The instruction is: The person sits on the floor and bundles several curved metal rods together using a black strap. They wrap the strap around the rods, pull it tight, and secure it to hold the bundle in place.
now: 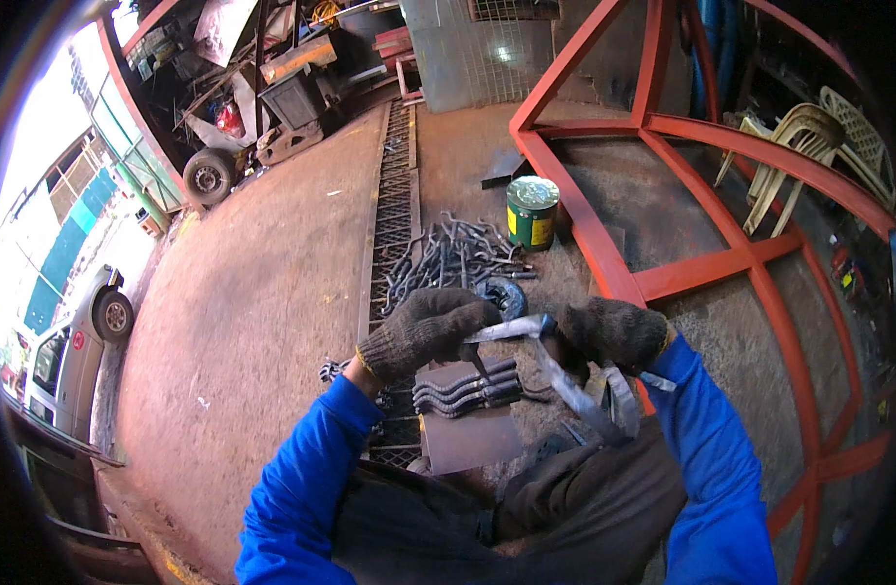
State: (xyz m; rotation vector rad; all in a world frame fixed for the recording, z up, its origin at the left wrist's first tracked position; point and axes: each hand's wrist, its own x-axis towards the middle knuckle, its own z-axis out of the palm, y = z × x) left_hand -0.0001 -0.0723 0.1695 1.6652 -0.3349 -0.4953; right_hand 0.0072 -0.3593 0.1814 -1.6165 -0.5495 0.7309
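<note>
My left hand (424,333), in a dark knitted glove, is closed on one end of a pale, shiny strip (511,330). My right hand (612,331), gloved the same way, is closed at the strip's other end. From there a loose length of it loops down over my lap. Just below my hands lies a neat stack of bent dark metal rods (466,392). Under and in front of the stack is a flat brown plate (472,439). Beyond my hands are a heap of similar bent rods (453,258) and a bluish ring-shaped coil (504,295), partly hidden.
A green and yellow can (533,213) stands behind the heap. A red-orange steel frame (692,278) spans the right side, with stacked plastic chairs (804,141) beyond it. A metal grating (389,195) runs along the floor. A loose wheel (209,177) and a parked vehicle (73,356) are at left.
</note>
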